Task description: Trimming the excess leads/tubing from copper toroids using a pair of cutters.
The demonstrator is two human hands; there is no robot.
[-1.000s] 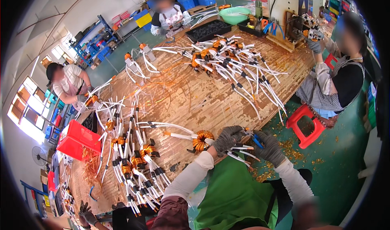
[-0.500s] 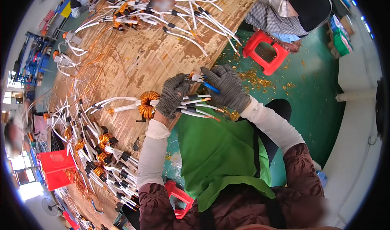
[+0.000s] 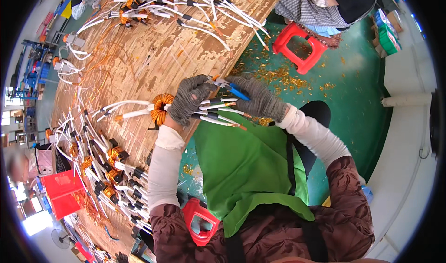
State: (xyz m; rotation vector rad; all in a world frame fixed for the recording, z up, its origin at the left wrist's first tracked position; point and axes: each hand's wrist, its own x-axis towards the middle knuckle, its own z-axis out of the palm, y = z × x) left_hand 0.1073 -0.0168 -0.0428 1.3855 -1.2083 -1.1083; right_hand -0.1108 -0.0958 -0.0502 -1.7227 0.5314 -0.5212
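Both hands wear grey gloves and meet over the edge of the worn wooden table (image 3: 153,72). My left hand (image 3: 188,102) is closed around the white sleeved leads (image 3: 222,119) of a ring coil (image 3: 161,106) wound with copper wire. The coil sits just left of that hand, and several leads with bare copper ends stick out to its right, above my green apron (image 3: 232,156). In my right hand (image 3: 262,98) are blue-handled pliers (image 3: 239,93), their jaws close to my left fingertips. A small copper end shows at the jaws; the exact contact is too small to tell.
More coils with white leads lie heaped at the left (image 3: 111,174) and the far side (image 3: 186,5) of the table. A red stool (image 3: 302,67) stands on the green floor beside a seated person (image 3: 311,7). Copper scraps (image 3: 283,79) litter the floor. A red box (image 3: 62,193) is at left.
The view has shifted slightly. My right hand has come lower and its fingers have closed further round the pliers' handles. My left hand keeps its hold on the coil's leads.
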